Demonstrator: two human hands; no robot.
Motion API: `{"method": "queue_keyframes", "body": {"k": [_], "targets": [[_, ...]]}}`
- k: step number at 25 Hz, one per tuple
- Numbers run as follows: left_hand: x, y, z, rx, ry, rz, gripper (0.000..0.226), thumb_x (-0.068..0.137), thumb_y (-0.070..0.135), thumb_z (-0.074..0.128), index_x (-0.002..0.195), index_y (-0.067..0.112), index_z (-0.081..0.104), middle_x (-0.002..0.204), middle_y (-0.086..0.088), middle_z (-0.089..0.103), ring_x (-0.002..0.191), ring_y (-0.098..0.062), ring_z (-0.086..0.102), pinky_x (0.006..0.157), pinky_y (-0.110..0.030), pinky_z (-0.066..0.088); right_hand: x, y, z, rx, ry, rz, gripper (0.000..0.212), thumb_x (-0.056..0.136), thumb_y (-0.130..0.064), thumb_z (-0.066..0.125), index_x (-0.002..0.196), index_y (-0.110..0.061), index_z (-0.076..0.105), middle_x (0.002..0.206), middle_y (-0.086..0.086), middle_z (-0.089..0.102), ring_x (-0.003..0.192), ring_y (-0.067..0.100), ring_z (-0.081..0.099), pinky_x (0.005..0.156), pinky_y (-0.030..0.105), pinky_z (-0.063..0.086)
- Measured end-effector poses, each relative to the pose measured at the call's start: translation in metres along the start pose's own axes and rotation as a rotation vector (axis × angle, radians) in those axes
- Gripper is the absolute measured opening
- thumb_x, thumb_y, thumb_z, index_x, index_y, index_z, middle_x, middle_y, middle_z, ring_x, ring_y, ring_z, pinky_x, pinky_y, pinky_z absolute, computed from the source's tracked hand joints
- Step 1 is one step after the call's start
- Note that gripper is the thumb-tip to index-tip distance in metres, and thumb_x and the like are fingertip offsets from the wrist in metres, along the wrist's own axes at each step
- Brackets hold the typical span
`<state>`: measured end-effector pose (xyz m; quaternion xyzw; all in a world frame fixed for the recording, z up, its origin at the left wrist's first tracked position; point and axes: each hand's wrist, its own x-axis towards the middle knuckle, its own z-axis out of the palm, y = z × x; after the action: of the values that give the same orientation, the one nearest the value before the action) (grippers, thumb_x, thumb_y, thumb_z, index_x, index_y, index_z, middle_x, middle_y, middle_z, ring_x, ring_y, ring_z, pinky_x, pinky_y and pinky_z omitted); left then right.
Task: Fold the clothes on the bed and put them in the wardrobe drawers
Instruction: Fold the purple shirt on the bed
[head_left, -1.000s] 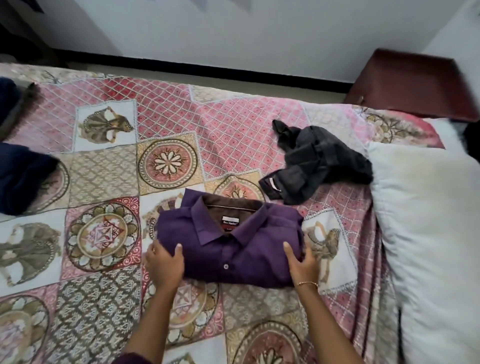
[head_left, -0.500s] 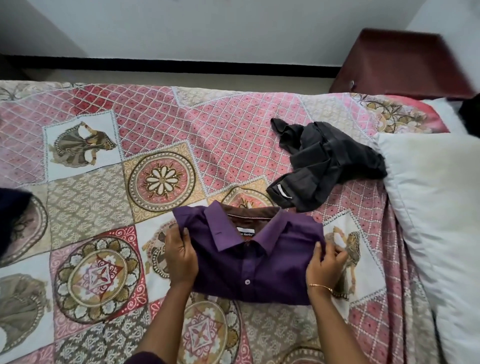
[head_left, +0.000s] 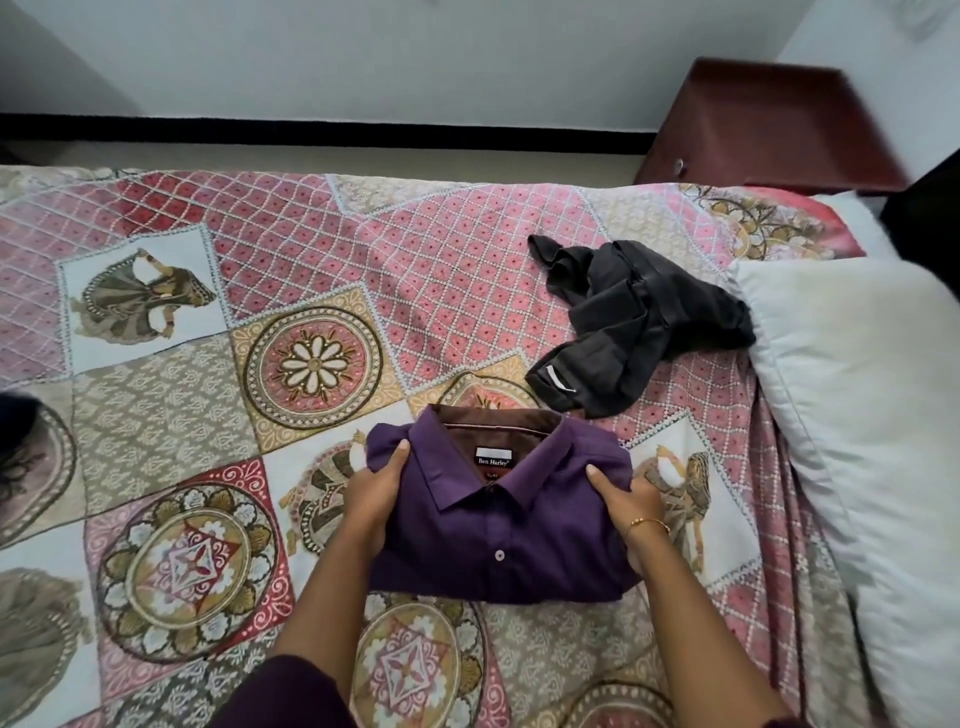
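A folded purple shirt (head_left: 498, 525), collar up with a white label, lies on the patterned bedspread (head_left: 208, 364) near the bed's front. My left hand (head_left: 374, 493) grips its left edge, thumb on top and fingers under. My right hand (head_left: 623, 499), with a gold bangle on the wrist, grips its right edge the same way. A crumpled dark grey garment (head_left: 634, 322) lies unfolded just behind and to the right of the shirt.
A white pillow (head_left: 872, 426) lies along the bed's right side. A dark red wooden cabinet (head_left: 769, 124) stands beyond the bed at the back right. A bit of dark cloth (head_left: 13, 421) shows at the left edge.
Both hands have gone from resting at the shirt's front corners to gripping its two sides. The view has shifted right, so the dark cloth at the left has nearly left the frame.
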<state>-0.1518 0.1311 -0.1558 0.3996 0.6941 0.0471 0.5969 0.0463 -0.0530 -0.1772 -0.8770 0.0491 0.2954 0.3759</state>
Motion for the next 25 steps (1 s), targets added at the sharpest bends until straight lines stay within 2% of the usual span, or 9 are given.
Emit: {"method": "queue_keyframes", "body": {"k": [2,4,10,14,18,20,21,24,25], "targets": [[-0.015,0.005,-0.01,-0.156,-0.158,-0.086,0.043,0.088,0.043,0.059,0.107,0.004,0.061,0.106,-0.011,0.063,0.079,-0.023,0.059,0.062,-0.028,0.044,-0.018,-0.009,-0.008,0.175,-0.095,0.056,0.032,0.08,-0.036,0.071,0.093,-0.008,0.065,0.102,0.015,0.067,0.097,0.03,0.061,0.091,0.043,0.049],[-0.035,0.007,-0.02,-0.194,-0.192,-0.069,0.035,0.09,0.041,0.057,0.104,0.009,0.062,0.104,-0.011,0.064,0.076,-0.022,0.059,0.059,-0.027,0.042,-0.037,-0.015,-0.014,0.318,-0.153,0.06,0.023,0.083,-0.035,0.067,0.092,-0.014,0.064,0.103,0.011,0.066,0.097,0.028,0.061,0.092,0.043,0.049],[-0.121,0.008,-0.099,-0.402,-0.133,0.072,0.039,0.095,0.042,0.047,0.111,0.008,0.059,0.104,-0.01,0.064,0.083,-0.025,0.06,0.063,-0.029,0.044,-0.131,-0.041,-0.029,0.488,-0.222,-0.049,0.023,0.09,-0.033,0.059,0.093,-0.01,0.063,0.1,0.014,0.066,0.095,0.03,0.062,0.087,0.043,0.051],[-0.202,-0.007,-0.197,-0.521,-0.058,0.123,0.045,0.098,0.038,0.044,0.119,0.001,0.056,0.114,-0.014,0.06,0.102,-0.03,0.057,0.078,-0.03,0.041,-0.232,-0.058,-0.029,0.488,-0.358,-0.112,0.026,0.09,-0.032,0.059,0.088,-0.006,0.062,0.103,0.017,0.066,0.091,0.031,0.062,0.081,0.041,0.051],[-0.256,-0.04,-0.294,-0.611,0.027,0.157,0.046,0.097,0.037,0.047,0.123,0.0,0.054,0.126,-0.015,0.057,0.109,-0.031,0.055,0.082,-0.031,0.041,-0.329,-0.074,-0.016,0.504,-0.542,-0.21,0.041,0.089,-0.028,0.059,0.118,0.001,0.057,0.11,0.017,0.064,0.091,0.029,0.061,0.07,0.03,0.053],[-0.271,-0.057,-0.343,-0.655,0.028,0.161,0.046,0.097,0.036,0.046,0.123,-0.001,0.054,0.127,-0.016,0.056,0.117,-0.033,0.052,0.085,-0.034,0.04,-0.372,-0.083,-0.002,0.509,-0.565,-0.251,0.035,0.091,-0.024,0.057,0.119,-0.003,0.055,0.101,0.013,0.063,0.078,0.024,0.059,0.057,0.023,0.053],[-0.274,-0.063,-0.366,-0.67,0.023,0.172,0.046,0.097,0.037,0.046,0.124,-0.001,0.053,0.128,-0.017,0.056,0.118,-0.033,0.052,0.086,-0.035,0.04,-0.391,-0.088,0.006,0.504,-0.582,-0.274,0.031,0.091,-0.025,0.058,0.114,-0.005,0.057,0.097,0.012,0.063,0.074,0.023,0.058,0.058,0.023,0.054],[-0.267,-0.078,-0.429,-0.696,0.009,0.186,0.048,0.096,0.036,0.049,0.124,-0.002,0.052,0.128,-0.018,0.056,0.106,-0.032,0.056,0.087,-0.036,0.042,-0.432,-0.099,0.047,0.47,-0.658,-0.266,0.069,0.062,-0.058,0.076,0.102,-0.003,0.066,0.103,0.017,0.068,0.087,0.031,0.064,0.088,0.046,0.052],[-0.263,-0.083,-0.448,-0.697,0.004,0.187,0.046,0.096,0.034,0.049,0.123,-0.002,0.053,0.125,-0.018,0.057,0.097,-0.031,0.056,0.085,-0.035,0.042,-0.443,-0.1,0.06,0.484,-0.678,-0.267,0.066,0.061,-0.059,0.075,0.098,-0.005,0.067,0.099,0.017,0.068,0.088,0.031,0.064,0.089,0.048,0.05]]}}
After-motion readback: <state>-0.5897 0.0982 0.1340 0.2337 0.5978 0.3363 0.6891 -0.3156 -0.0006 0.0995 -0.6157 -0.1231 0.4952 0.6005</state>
